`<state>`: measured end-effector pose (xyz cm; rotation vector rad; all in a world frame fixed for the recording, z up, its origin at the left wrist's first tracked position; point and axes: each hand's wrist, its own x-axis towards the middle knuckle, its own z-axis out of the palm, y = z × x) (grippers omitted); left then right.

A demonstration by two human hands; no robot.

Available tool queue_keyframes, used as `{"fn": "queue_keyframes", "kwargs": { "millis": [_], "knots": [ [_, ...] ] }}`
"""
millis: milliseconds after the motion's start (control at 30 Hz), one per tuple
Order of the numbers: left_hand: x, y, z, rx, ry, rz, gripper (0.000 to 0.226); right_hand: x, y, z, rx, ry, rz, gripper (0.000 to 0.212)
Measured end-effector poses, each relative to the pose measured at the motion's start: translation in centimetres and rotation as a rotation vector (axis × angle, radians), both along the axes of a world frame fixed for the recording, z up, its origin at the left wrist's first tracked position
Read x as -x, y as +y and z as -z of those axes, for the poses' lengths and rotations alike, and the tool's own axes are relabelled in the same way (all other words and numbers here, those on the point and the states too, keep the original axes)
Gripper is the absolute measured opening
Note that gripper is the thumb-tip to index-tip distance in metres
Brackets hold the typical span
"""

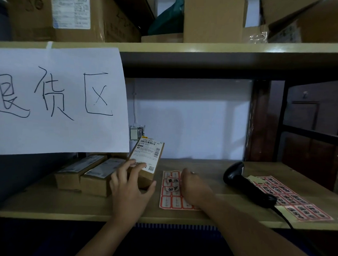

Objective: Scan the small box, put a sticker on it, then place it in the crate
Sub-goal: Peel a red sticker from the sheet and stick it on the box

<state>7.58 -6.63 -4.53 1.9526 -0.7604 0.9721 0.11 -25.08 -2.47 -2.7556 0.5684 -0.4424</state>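
Observation:
My left hand (129, 186) grips a small cardboard box (146, 161), tilted up on the shelf with its white shipping label facing me. Just right of it lies a red-bordered sticker sheet (170, 200). My right hand (195, 189) rests on that sheet with its fingers curled over a partly lifted sticker (172, 180) bearing black characters; whether the fingers pinch it is unclear. A black handheld scanner (247, 186) lies on the shelf to the right, untouched. A dark blue crate rim (177, 227) shows below the shelf's front edge.
Two more small boxes (88, 174) lie left of the held one. A second sticker sheet (295, 198) sits under the scanner. A large handwritten paper sign (55, 101) hangs at the left. Big cartons (213, 19) fill the upper shelf.

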Motion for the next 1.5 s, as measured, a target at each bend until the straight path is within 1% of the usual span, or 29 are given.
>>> {"fn": "queue_keyframes", "kwargs": {
  "millis": [133,233,400,533,800,900,1000,1100,1200,1333,1433,1500],
  "knots": [
    [0.0,-0.1,0.0,-0.009,-0.005,0.006,0.06,0.0,-0.1,0.1,-0.011,-0.021,-0.002,0.027],
    [0.0,-0.1,-0.1,-0.011,0.013,0.005,0.06,-0.1,-0.2,0.2,-0.01,-0.033,0.003,0.034],
    [-0.1,-0.1,0.1,-0.007,0.004,0.007,0.059,-0.2,-0.3,0.4,0.088,-0.013,0.054,0.04],
    [-0.1,0.0,0.1,-0.01,0.004,0.0,0.061,-0.2,-0.1,0.6,0.089,-0.011,0.073,0.043],
    [0.0,-0.1,0.0,-0.023,-0.009,-0.01,0.061,0.3,0.1,0.3,0.001,-0.05,0.04,0.028],
    [-0.1,-0.1,0.0,-0.024,-0.006,-0.004,0.061,0.6,0.0,0.2,-0.101,-0.119,0.058,0.022],
    [0.0,0.0,0.0,-0.02,-0.026,-0.004,0.061,0.9,0.1,-0.4,-0.137,-0.33,0.115,0.017],
    [0.2,0.0,0.0,-0.011,-0.075,-0.007,0.061,0.7,1.2,-1.6,-0.184,-0.534,0.029,0.015],
    [0.4,0.0,0.1,0.015,-0.17,-0.009,0.057,0.7,3.5,-3.7,-0.311,-0.672,-0.101,0.019],
    [0.7,0.0,0.0,0.027,-0.283,-0.019,0.053,1.8,6.6,-6.7,-0.601,-0.742,-0.26,0.026],
    [1.0,-0.2,0.0,0.016,-0.335,-0.017,0.047,2.6,7.8,-7.9,-0.768,-0.76,-0.27,0.033],
    [1.3,-0.5,0.0,0.006,-0.347,-0.013,0.046,3.1,8.1,-8.2,-0.871,-0.785,-0.255,0.031]
  ]
}}
